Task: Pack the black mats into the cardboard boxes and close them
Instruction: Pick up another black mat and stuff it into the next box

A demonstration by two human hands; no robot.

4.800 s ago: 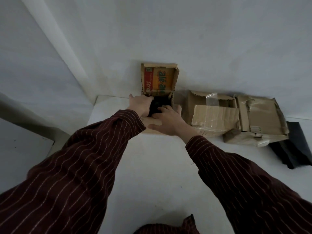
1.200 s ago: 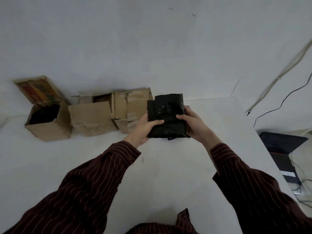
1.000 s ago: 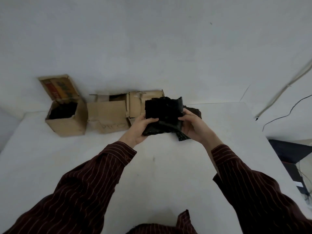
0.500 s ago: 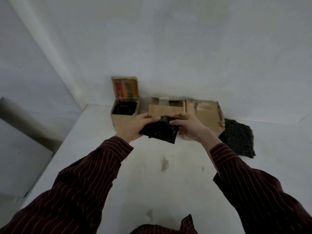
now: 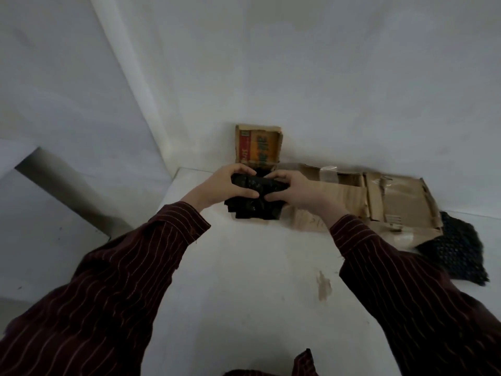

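A folded black mat [image 5: 253, 198] hangs between both my hands, just in front of the small cardboard box with the orange printed lid [image 5: 259, 143]. My left hand [image 5: 225, 185] grips the mat's left end and my right hand [image 5: 294, 189] grips its right end. The box's opening is mostly hidden behind my hands; something dark shows inside. To the right stand two larger brown cardboard boxes [image 5: 349, 198], with flaps partly open. Another black mat [image 5: 455, 253] with a bumpy texture lies flat on the table beside them.
The white table [image 5: 244, 280] runs against a white wall; its left edge drops off near the corner. A brown stain [image 5: 324, 286] marks the table surface. My striped dark red sleeves fill the lower part of the view.
I lifted a mat from the right of the table, folded it smaller, and carried it left to the small box. Another mat stays beside the large boxes.
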